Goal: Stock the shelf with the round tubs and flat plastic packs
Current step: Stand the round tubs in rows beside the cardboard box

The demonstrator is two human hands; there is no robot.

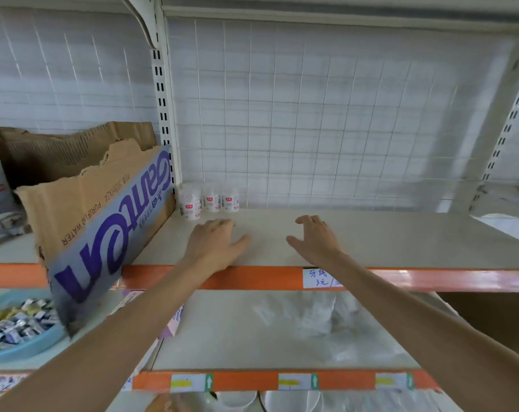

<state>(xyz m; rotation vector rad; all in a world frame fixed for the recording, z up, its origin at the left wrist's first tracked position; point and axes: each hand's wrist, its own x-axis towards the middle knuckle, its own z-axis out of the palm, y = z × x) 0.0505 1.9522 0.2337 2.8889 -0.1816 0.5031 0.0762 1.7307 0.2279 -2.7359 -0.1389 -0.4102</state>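
Note:
Three round white tubs (211, 200) with red labels stand in a row at the back left of the cream shelf (401, 239), against the wire grid. My left hand (215, 242) hovers just in front of them, fingers loosely spread, holding nothing. My right hand (314, 236) is stretched out over the middle of the shelf, fingers relaxed and empty. On the shelf below lie clear flat plastic packs (326, 319).
A torn cardboard box (103, 221) with purple lettering leans over the shelf's left end. A blue basin (23, 337) of small wrapped items sits lower left. Orange shelf edges carry a handwritten price tag (319, 278). A white upright post (166, 114) divides the bays.

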